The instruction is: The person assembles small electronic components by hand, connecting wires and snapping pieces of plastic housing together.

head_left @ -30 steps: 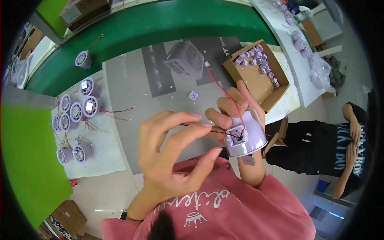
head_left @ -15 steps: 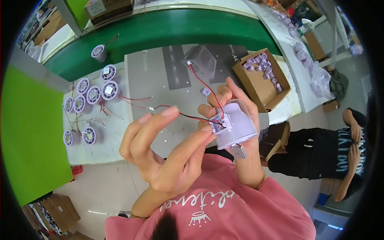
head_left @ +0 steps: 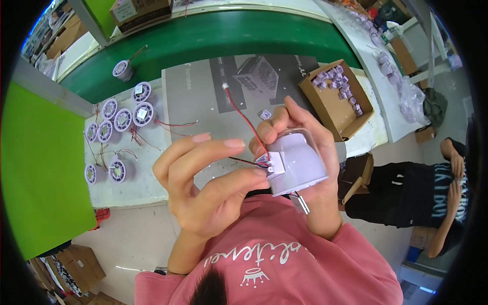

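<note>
In my right hand (head_left: 323, 145), fingers closed round it, is a lavender cup-shaped plastic housing (head_left: 302, 160) with a clear cover. A small square lavender plastic block (head_left: 275, 165) sits against the housing's left side. My left hand (head_left: 203, 180) pinches this block's edge between thumb and forefinger, its other fingers raised. From the block a red wire (head_left: 244, 114) rises to a white connector (head_left: 225, 87); a dark wire (head_left: 241, 161) runs left behind my left fingers. Below the housing hangs a flat silvery square piece (head_left: 300, 203) on a short lead.
Several lavender round units (head_left: 123, 120) with loose wires stand on the left of the white table (head_left: 147, 190). One more unit (head_left: 122, 70) is on the green belt (head_left: 203, 38). A cardboard box (head_left: 335, 122) holds small lavender blocks. Another person (head_left: 406, 195) is at the right.
The housing has turned slightly in my hands and the block now faces more sideways. The red wire and its connector have swung left. My left fingers have shifted, hiding more of the dark wire.
</note>
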A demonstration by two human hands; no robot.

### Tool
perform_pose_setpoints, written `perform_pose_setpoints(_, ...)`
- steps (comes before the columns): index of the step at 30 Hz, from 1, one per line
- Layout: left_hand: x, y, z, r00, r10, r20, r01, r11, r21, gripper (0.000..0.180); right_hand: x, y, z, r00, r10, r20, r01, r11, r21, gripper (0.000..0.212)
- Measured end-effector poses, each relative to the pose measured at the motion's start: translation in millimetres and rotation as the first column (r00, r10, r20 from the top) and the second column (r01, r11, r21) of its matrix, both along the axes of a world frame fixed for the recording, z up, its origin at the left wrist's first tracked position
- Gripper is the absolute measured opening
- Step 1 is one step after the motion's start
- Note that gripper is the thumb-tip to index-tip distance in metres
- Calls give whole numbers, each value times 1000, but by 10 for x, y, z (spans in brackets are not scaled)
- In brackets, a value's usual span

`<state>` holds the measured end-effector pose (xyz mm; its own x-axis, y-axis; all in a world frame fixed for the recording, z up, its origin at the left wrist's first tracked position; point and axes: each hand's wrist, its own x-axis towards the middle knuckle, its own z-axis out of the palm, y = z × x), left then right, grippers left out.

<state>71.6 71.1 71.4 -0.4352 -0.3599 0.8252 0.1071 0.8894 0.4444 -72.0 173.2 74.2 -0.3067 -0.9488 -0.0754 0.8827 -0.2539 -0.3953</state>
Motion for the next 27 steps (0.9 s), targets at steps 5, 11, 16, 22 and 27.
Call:
perform_pose_setpoints(5, -69, -40, -70, 1000, -26, 3, 26, 999, 21, 20, 33, 94, 144, 1000, 13, -19, -11, 993, 115, 68)
perform_pose_setpoints(11, -180, -22, -297, 938, -346, 24, 298, 839, 456, 23, 110, 443, -16, 854, -41, -519, 170, 964, 203, 90)
perform_pose_setpoints(16, -154, 51, -152, 862, -435, 261, 231, 795, 561, 48, -50, 598, -357, 801, 4, -599, 175, 955, 240, 96)
perform_pose_setpoints(22, -277, -75, -491, 754, -429, 497, 173, 861, 479, 41, -128, 623, -622, 480, 217, -850, 196, 918, 345, 93)
perform_pose_setpoints(27, -271, -383, -587, 720, -329, 611, 105, 922, 373, 30, -511, 704, -474, 215, 199, -956, 470, 837, 280, 72)
